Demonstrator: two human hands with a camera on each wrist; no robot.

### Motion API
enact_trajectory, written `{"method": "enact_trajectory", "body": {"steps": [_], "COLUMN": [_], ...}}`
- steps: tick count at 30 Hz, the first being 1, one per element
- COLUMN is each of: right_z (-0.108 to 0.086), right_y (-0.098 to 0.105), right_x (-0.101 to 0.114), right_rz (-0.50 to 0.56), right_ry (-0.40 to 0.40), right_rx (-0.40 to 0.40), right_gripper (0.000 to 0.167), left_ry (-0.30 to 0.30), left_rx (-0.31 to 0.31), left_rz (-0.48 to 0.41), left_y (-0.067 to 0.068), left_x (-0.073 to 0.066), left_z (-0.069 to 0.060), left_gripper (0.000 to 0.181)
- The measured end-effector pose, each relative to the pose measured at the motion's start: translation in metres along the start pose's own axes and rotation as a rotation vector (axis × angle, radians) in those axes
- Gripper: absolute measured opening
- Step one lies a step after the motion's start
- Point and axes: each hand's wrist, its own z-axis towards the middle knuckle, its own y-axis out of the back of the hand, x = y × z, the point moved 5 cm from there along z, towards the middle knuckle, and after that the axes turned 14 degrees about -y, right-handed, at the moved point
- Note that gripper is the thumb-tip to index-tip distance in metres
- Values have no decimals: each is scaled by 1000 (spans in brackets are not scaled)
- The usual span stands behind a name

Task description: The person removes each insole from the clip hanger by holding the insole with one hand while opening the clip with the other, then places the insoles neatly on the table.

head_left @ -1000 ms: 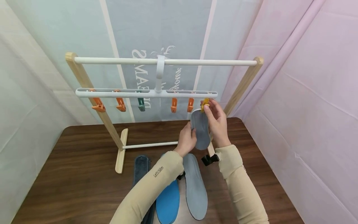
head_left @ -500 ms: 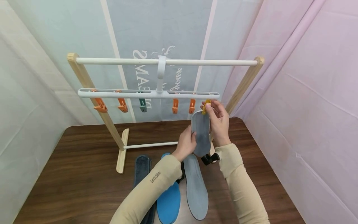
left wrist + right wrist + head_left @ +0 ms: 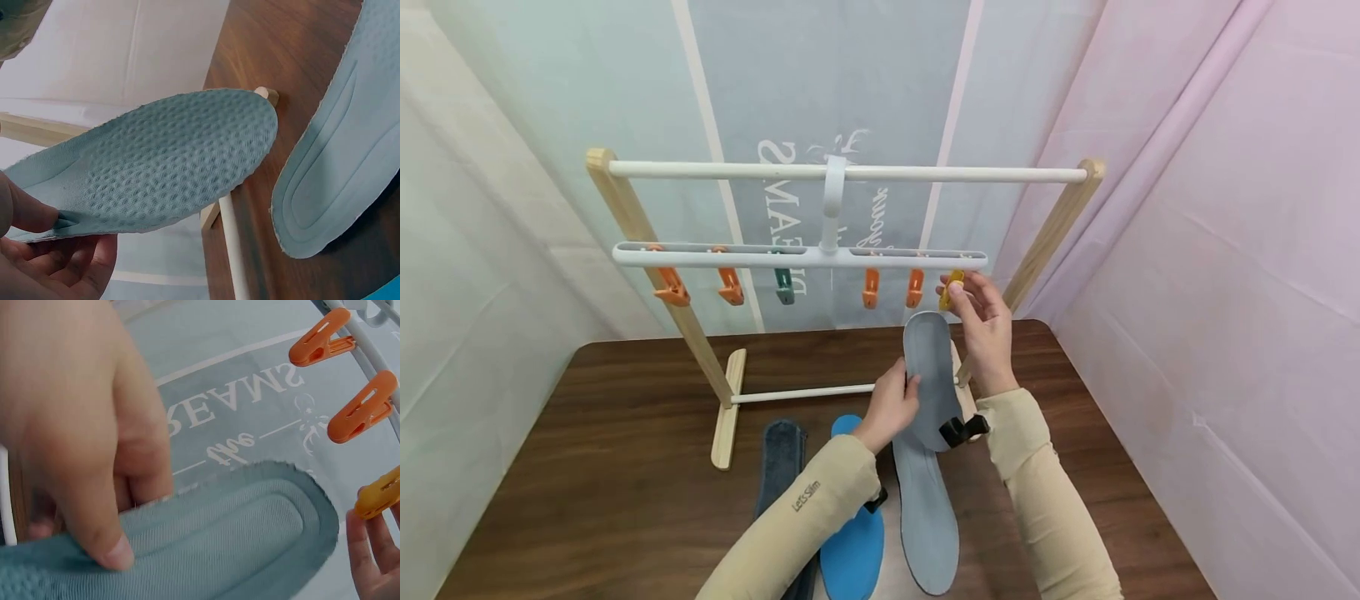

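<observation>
My left hand [image 3: 891, 407] pinches a grey insole [image 3: 931, 367] by its edge, thumb on one face and fingers behind, as the left wrist view shows too. The insole's bumpy forefoot [image 3: 181, 159] points down toward the table and its rounded heel end is up. My right hand [image 3: 987, 321] pinches a yellow clothespin [image 3: 952, 290] at the right end of the white hanger [image 3: 722, 255]. In the right wrist view the yellow clothespin [image 3: 381, 494] stands apart from the insole's heel end [image 3: 269, 519].
Several orange clips [image 3: 730, 286] and a green clip [image 3: 785, 286] hang along the hanger, hooked on a wood-and-white rack [image 3: 700, 171]. On the brown table [image 3: 587, 467] lie another grey insole [image 3: 928, 525], a blue insole [image 3: 853, 546] and a dark fuzzy insole [image 3: 781, 454].
The grey insole has moved down and slightly left with my left hand, its top end leaving the yellow clothespin. My right hand stays at the clothespin.
</observation>
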Motion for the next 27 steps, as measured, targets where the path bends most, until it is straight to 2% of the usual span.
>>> {"method": "enact_trajectory", "body": {"steps": [8,13,16,20,27], "right_z": [-3,0,-1,-3,-2], "right_y": [0,-1,-2,1,6], "right_x": [-2,1,3,5,5], "right_rz": [34,47,48,45,31], "right_ry": [13,20,20,28,29], "right_rx": [51,64,57,45,30], "right_gripper": [39,41,42,41,41], "left_ry": [49,106,145,169,243], "left_rx": [-42,-36,-17,27,108], "left_rz": [-74,-121,-163,-216,-256], "left_y": [6,9,8,1,-13], "left_x": [2,7,9,11,21], "left_z": [-22,-39,-49,-60,-74], "left_gripper": [12,15,22,29,16]}}
